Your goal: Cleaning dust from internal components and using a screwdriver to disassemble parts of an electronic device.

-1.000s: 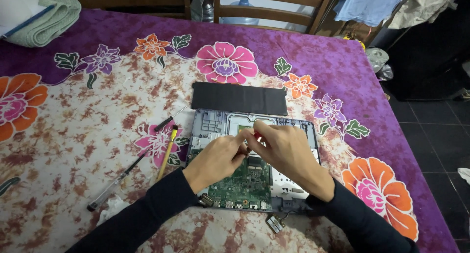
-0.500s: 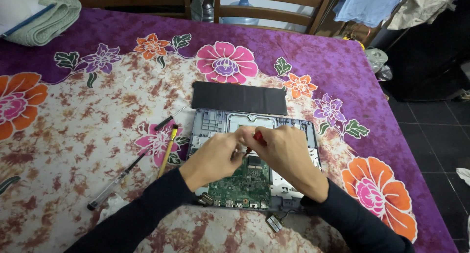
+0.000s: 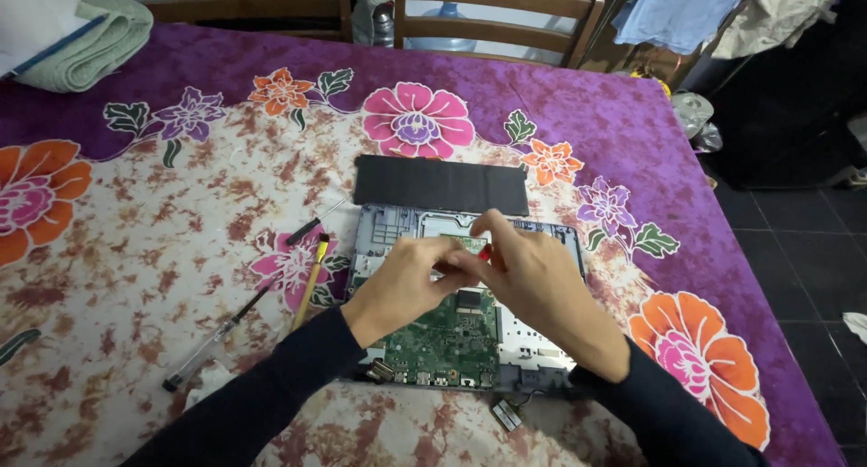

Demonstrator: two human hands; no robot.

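An opened laptop base [image 3: 551,336] lies on the table with its green circuit board [image 3: 442,340] exposed. Both my hands meet over its upper middle. My right hand [image 3: 542,291] pinches a small red-handled tool [image 3: 485,250] and points it down at the board. My left hand [image 3: 402,286] has its fingertips pressed together right beside that tool; what they hold is hidden. A small green module [image 3: 470,243] shows just above the fingers. A flat black battery pack [image 3: 441,185] lies just beyond the laptop.
A flowered purple cloth [image 3: 181,250] covers the table. A yellow-handled tool [image 3: 310,282], a black screwdriver [image 3: 302,230] and a clear pen [image 3: 212,336] lie left of the laptop. A small loose part [image 3: 507,415] sits by the front edge. Folded towels [image 3: 86,42] are far left, chairs [image 3: 497,15] behind.
Both hands stay together over the laptop's upper middle. The fingers and the red-handled tool have shifted only slightly to the right.
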